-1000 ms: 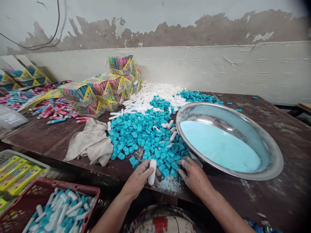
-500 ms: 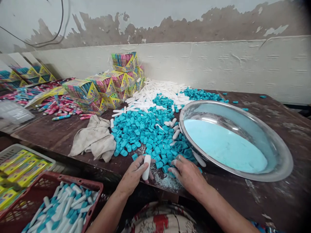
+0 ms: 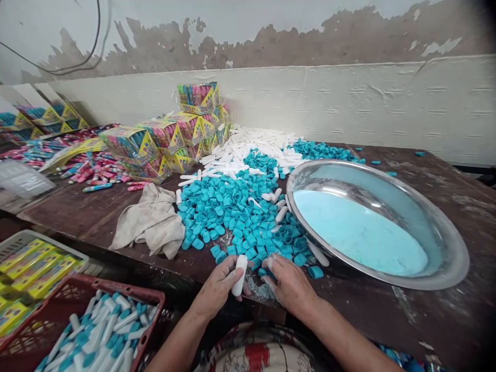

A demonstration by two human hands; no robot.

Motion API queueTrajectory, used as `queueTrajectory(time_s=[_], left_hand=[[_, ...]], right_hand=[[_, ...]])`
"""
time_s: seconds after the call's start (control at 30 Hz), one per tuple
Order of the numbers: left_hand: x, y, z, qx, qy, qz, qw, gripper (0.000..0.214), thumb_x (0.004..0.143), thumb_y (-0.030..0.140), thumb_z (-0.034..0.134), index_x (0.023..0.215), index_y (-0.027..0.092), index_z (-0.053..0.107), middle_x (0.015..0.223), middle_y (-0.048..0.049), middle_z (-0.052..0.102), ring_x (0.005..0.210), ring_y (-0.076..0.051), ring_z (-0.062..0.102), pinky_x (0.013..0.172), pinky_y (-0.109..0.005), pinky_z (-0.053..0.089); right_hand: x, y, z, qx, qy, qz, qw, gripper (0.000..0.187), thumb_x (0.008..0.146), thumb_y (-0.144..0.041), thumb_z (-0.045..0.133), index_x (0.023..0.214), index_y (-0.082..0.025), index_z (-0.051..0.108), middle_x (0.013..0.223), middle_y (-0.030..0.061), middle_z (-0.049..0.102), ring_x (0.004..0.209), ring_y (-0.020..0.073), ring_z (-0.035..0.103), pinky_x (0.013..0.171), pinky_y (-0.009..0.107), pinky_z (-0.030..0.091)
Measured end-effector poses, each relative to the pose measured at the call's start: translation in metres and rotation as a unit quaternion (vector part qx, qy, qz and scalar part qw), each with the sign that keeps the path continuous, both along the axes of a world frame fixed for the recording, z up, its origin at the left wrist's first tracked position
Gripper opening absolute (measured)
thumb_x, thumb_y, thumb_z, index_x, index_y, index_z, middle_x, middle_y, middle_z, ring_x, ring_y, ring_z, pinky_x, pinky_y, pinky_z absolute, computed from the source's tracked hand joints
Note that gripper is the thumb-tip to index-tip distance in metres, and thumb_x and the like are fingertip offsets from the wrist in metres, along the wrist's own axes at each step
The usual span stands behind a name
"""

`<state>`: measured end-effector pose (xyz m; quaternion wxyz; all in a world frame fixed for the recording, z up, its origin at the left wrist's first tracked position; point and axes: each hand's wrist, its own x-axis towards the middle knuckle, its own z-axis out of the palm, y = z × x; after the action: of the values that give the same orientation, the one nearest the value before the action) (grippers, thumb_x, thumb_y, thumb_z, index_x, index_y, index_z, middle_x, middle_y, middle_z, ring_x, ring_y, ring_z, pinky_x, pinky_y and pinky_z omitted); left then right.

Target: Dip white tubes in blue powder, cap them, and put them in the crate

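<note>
White tube (image 3: 240, 275), slightly tilted, sat gripped between our left hand's (image 3: 215, 290) thumb and fingers above the near table (image 3: 426, 315) edge. Our right hand (image 3: 292, 287) curled beside the teal caps (image 3: 232, 206); whether it held one, we couldn't tell. Farther right stood a steel basin (image 3: 451, 248).

Holds a white tube (image 3: 240, 276) in the left hand (image 3: 216, 287), leaning slightly right. Has the right hand (image 3: 291, 285) curled at the near edge of heaped blue caps (image 3: 232, 202). Works beside a steel basin (image 3: 458, 253) of pale blue powder (image 3: 360, 232), with a crumpled cloth (image 3: 151, 222) left of the caps and a red crate (image 3: 132, 289) lower left.
</note>
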<state>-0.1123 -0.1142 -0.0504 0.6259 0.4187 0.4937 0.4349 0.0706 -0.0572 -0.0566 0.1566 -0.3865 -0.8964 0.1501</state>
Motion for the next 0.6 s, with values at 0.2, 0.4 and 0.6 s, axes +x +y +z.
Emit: queueTrajectory(time_s=[0.2, 0.4, 0.6], left_hand=[[-0.002, -0.001, 0.003, 0.006, 0.015, -0.001, 1.000, 0.043, 0.083, 0.044, 0.046, 0.110, 0.011, 0.049, 0.064, -0.0040, 0.061, 0.056, -0.014, 0.051, 0.051, -0.023, 0.041], [-0.002, 0.000, 0.011, 0.011, 0.025, -0.011, 1.000, 0.044, 0.081, 0.046, 0.046, 0.108, 0.011, 0.052, 0.063, -0.0042, 0.062, 0.054, -0.013, 0.051, 0.052, -0.023, 0.041], [0.004, 0.003, 0.009, 0.005, 0.029, -0.020, 0.999, 0.045, 0.082, 0.045, 0.046, 0.110, 0.009, 0.051, 0.063, -0.0049, 0.061, 0.056, -0.014, 0.051, 0.049, -0.022, 0.041]], right_hand=[[0.004, 0.005, 0.004, -0.072, 0.066, 0.013, 0.995, 0.022, 0.073, -0.012, 0.058, 0.093, -0.019, 0.057, 0.090, 0.0047, 0.059, 0.085, 0.0192, 0.055, 0.075, 0.030, 0.045], [0.029, 0.012, 0.014, -0.066, 0.055, -0.047, 0.995, 0.015, 0.084, -0.018, 0.045, 0.082, -0.020, 0.059, 0.082, 0.0042, 0.058, 0.077, 0.0174, 0.058, 0.070, 0.029, 0.046], [0.018, -0.002, 0.018, -0.027, -0.144, -0.068, 0.987, 0.020, 0.077, -0.018, 0.055, 0.096, -0.017, 0.061, 0.098, 0.0112, 0.058, 0.084, 0.0250, 0.058, 0.073, 0.035, 0.046]])
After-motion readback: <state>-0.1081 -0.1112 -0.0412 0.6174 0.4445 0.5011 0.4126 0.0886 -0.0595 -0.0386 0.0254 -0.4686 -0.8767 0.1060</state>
